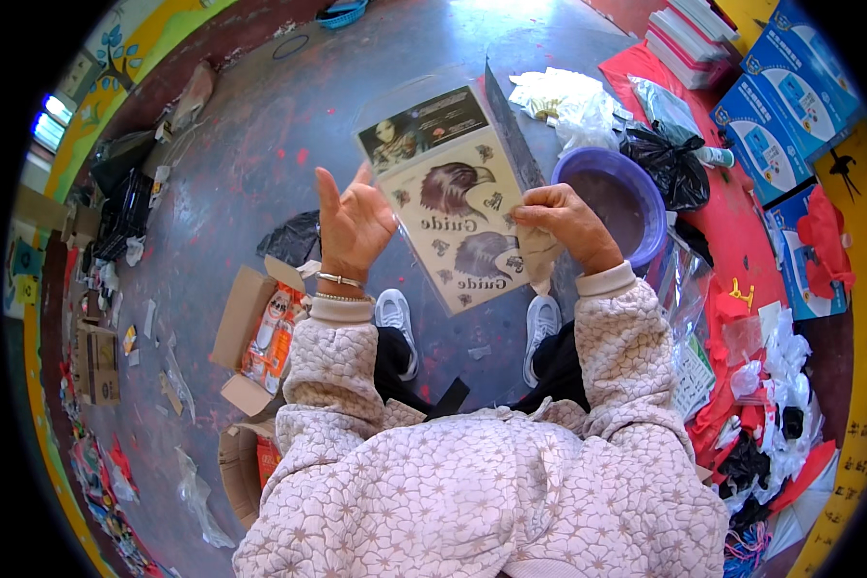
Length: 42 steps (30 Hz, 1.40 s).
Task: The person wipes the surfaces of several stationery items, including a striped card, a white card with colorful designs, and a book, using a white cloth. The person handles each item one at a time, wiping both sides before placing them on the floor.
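Observation:
My right hand (pixel 566 223) is closed, pinching the right edge of a temporary tattoo sheet (pixel 467 226) in a clear plastic sleeve. The sheet is cream with dark bird-head designs and mirrored lettering. Across its top runs a black card header (pixel 424 125) with a picture on it. A dark panel (pixel 512 125) stands up along its upper right side. Below my right fingers hangs a crumpled beige piece (pixel 539 260), its kind unclear. My left hand (pixel 354 226) is open beside the sheet's left edge, palm turned up and thumb apart. Some of its fingertips are hard to make out there.
An open cardboard box (pixel 244 318) with orange packets stands on the floor at left. On the right are a purple basin (pixel 609 197), a black plastic bag (pixel 667 166) and a red cloth (pixel 732 231) strewn with plastic bags. Blue boxes (pixel 766 140) lean behind. My shoes (pixel 541 337) are below the sheet.

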Tool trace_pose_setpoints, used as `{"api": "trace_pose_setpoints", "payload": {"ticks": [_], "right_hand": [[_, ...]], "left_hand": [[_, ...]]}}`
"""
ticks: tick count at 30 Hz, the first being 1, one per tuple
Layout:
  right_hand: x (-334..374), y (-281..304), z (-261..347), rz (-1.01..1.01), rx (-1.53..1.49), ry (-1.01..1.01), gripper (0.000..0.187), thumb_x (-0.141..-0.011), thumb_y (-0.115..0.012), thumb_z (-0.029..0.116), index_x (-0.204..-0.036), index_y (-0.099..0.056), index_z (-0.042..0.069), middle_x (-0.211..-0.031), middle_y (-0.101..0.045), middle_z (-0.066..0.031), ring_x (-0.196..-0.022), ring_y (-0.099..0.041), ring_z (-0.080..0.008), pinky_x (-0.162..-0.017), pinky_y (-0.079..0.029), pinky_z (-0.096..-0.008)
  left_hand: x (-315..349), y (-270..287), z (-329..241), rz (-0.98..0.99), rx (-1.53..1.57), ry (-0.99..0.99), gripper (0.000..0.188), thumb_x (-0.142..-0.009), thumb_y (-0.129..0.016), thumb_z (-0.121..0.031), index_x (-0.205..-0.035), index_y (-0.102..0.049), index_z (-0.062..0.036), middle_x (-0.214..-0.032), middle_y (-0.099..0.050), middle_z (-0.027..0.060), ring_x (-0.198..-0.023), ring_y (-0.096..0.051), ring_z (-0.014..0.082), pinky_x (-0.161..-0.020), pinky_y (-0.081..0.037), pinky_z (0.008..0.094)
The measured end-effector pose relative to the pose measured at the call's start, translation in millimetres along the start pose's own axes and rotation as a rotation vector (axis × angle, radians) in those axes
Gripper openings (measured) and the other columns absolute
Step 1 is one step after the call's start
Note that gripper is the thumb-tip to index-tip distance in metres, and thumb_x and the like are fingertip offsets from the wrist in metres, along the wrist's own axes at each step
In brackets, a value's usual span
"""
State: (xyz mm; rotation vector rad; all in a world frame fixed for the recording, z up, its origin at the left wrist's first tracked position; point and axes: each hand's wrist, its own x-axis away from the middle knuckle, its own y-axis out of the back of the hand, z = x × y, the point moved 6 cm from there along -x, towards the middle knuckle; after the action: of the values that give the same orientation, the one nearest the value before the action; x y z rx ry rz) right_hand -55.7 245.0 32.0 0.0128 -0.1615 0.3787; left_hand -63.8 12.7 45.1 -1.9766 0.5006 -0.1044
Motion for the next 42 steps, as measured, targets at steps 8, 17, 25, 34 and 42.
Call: {"api": "trace_pose_setpoints", "payload": {"ticks": [8,17,25,34,42], "right_hand": [[-7.0,-6.1,-6.2,0.054,-0.313,-0.122,0.015,-0.078,-0.063,0.014,-0.078,-0.064,-0.001,-0.065,-0.059,-0.0012,-0.055,-0.053,-0.0079,-0.051,-0.043,-0.0219],[-15.2,39.4,7.3,-0.419,-0.366,0.096,0.024,-0.086,-0.056,0.022,-0.075,-0.062,0.002,-0.063,-0.057,-0.0004,-0.052,-0.052,-0.0071,-0.047,-0.042,-0.021],[6.4,28.4,58.1,-0.166,-0.166,0.18,0.027,-0.087,-0.055,0.027,-0.075,-0.061,0.004,-0.062,-0.054,0.0022,-0.055,-0.049,-0.0043,-0.048,-0.038,-0.0194],[8.2,59.4,64.8,-0.597,-0.235,0.506,0.016,-0.087,-0.054,0.018,-0.088,-0.062,0.004,-0.08,-0.061,-0.0061,-0.068,-0.06,-0.0136,-0.059,-0.048,-0.0266],[-23.5,-44.1,41.4,-0.267,0.423,0.686,0.013,-0.077,-0.062,0.005,-0.088,-0.06,-0.001,-0.095,-0.062,-0.0103,-0.09,-0.058,-0.0188,-0.079,-0.046,-0.0285]], "left_hand": [[18.0,29.4,57.9,-0.038,-0.094,0.134,0.067,-0.081,-0.057,-0.042,-0.128,-0.034,-0.0003,-0.124,-0.047,0.0161,-0.109,-0.05,0.0285,-0.091,-0.042,0.042],[11.2,34.5,64.9,-0.198,0.08,0.22,0.039,-0.078,-0.05,-0.013,-0.113,-0.046,0.0033,-0.107,-0.057,0.0189,-0.094,-0.059,0.0299,-0.084,-0.048,0.0431],[9.5,45.0,45.2,-0.289,0.062,0.084,0.041,-0.076,-0.048,-0.012,-0.113,-0.046,0.0071,-0.107,-0.057,0.0215,-0.095,-0.058,0.0342,-0.088,-0.045,0.0463],[9.3,36.7,65.4,-0.205,0.054,0.265,0.041,-0.072,-0.049,-0.007,-0.111,-0.048,0.0057,-0.102,-0.059,0.0182,-0.083,-0.063,0.0289,-0.073,-0.054,0.0377],[14.3,31.3,74.3,-0.232,-0.017,0.284,0.042,-0.085,-0.05,-0.024,-0.116,-0.046,0.0032,-0.107,-0.058,0.0169,-0.093,-0.059,0.0272,-0.082,-0.049,0.0381]]}}
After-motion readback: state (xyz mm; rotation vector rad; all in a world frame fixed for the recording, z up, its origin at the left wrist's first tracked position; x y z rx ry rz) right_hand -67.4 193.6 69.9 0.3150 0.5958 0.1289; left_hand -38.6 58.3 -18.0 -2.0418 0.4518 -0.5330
